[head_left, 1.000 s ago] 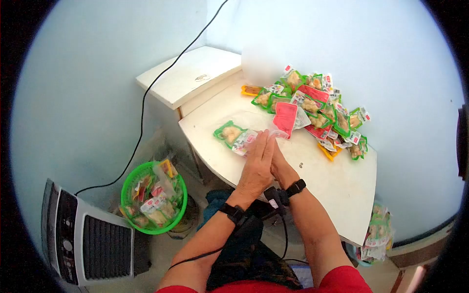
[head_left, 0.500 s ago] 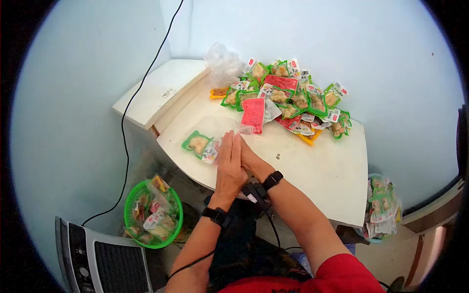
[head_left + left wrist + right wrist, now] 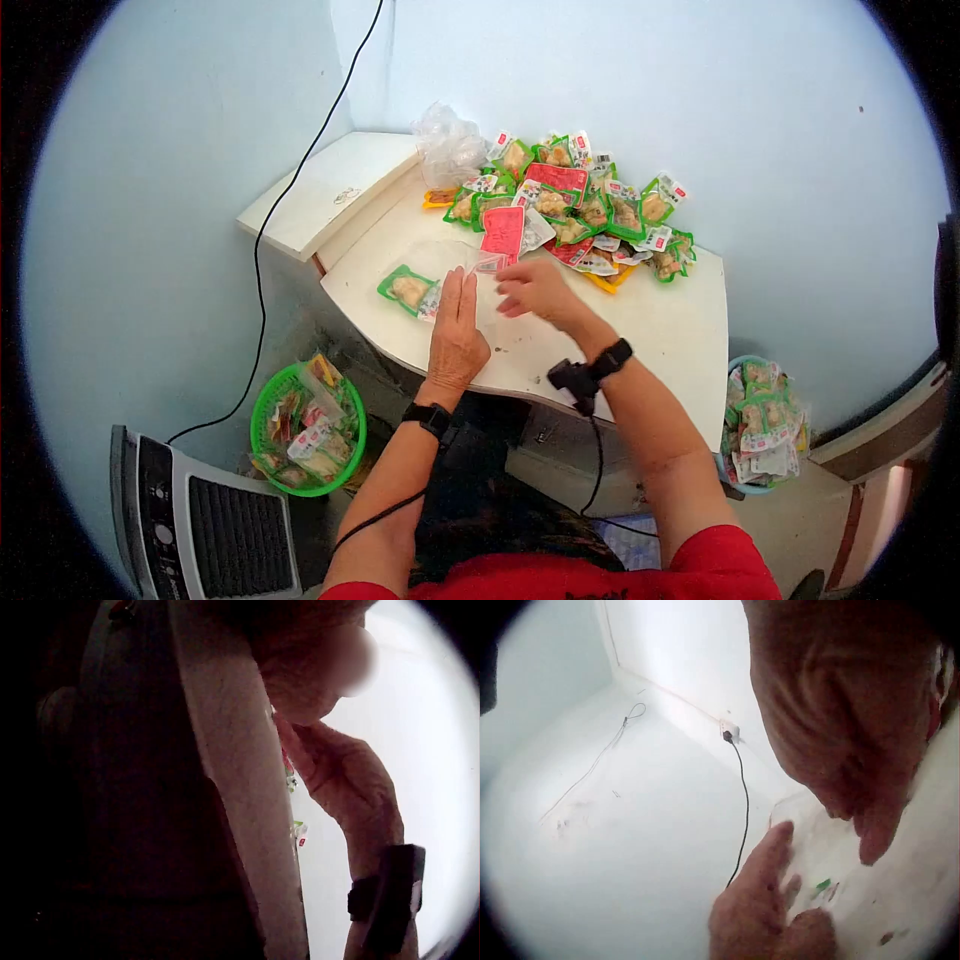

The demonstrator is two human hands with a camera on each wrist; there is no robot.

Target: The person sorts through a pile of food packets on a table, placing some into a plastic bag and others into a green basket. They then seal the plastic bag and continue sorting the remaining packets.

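Right hand [image 3: 545, 292] has parted from left hand [image 3: 458, 338]; its fingers bent, apparently empty. Left fingers straight beside green-edged packet [image 3: 408, 291] on table [image 3: 672, 320]. Probably best: left steadies clear film [image 3: 484, 262], uncreased.

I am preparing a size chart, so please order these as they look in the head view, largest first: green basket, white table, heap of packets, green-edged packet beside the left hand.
1. White table
2. Heap of packets
3. Green basket
4. Green-edged packet beside the left hand
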